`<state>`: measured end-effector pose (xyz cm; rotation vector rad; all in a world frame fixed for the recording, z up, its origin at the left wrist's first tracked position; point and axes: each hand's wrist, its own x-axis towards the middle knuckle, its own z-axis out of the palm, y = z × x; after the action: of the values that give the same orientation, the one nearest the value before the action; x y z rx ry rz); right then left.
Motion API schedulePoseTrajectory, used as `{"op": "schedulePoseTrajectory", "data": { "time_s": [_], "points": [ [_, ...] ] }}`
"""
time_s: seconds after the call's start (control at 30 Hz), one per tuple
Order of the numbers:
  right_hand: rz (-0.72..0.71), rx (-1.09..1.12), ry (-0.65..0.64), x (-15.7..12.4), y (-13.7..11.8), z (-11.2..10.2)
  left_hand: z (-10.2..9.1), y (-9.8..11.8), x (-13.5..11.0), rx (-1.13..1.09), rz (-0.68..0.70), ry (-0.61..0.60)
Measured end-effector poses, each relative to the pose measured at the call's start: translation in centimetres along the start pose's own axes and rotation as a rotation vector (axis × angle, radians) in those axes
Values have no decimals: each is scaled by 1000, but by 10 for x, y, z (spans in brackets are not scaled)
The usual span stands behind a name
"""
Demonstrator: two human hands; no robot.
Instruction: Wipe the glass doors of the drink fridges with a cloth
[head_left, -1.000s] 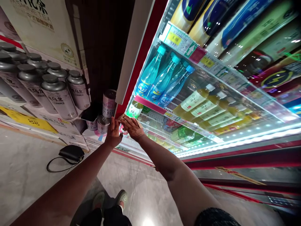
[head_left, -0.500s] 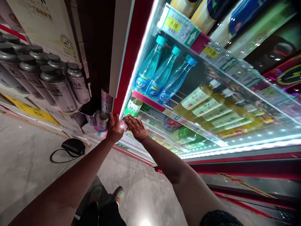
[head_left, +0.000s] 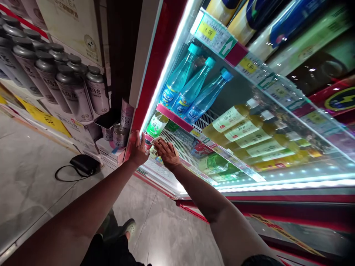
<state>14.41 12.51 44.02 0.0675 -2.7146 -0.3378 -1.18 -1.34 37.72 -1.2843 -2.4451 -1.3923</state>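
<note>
My left hand (head_left: 138, 148) grips the red side frame (head_left: 155, 70) of an open drinks fridge, fingers on the outside and thumb on the inner edge. My right hand (head_left: 167, 153) presses a crumpled pale cloth (head_left: 157, 140) onto the front of a white wire shelf (head_left: 183, 142), just right of the left hand. A green tea bottle (head_left: 155, 125) lies right above the cloth. Blue water bottles (head_left: 183, 87) fill the shelf over it.
Yellow tea bottles (head_left: 241, 127) and green bottles (head_left: 219, 162) lie further right in the fridge. Price tags (head_left: 212, 33) line the shelf rails. Grey cans (head_left: 69, 88) stand stacked on cartons at left, small cans (head_left: 119, 135) beside the frame. A black pouch (head_left: 84, 165) lies on the tiled floor.
My right hand and the cloth have slid a little to the right along the shelf front. My left hand stays on the frame. The view has tilted slightly.
</note>
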Motion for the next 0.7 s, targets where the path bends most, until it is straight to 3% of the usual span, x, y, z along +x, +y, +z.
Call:
{"op": "schedulePoseTrajectory", "data": {
  "time_s": [0.13, 0.27, 0.4, 0.5, 0.7],
  "points": [
    [82, -66, 29, -14, 6, -11, -4, 10, 4, 7, 11, 17],
    [101, -88, 66, -24, 7, -7, -6, 19, 13, 25, -9, 18],
    [26, -48, 51, -58, 15, -10, 2, 22, 10, 24, -43, 13],
    [69, -37, 36, -77, 18, -16, 13, 23, 2, 14, -39, 31],
    [235, 9, 27, -71, 9, -2, 31, 29, -4, -1, -78, 60]
  ]
}}
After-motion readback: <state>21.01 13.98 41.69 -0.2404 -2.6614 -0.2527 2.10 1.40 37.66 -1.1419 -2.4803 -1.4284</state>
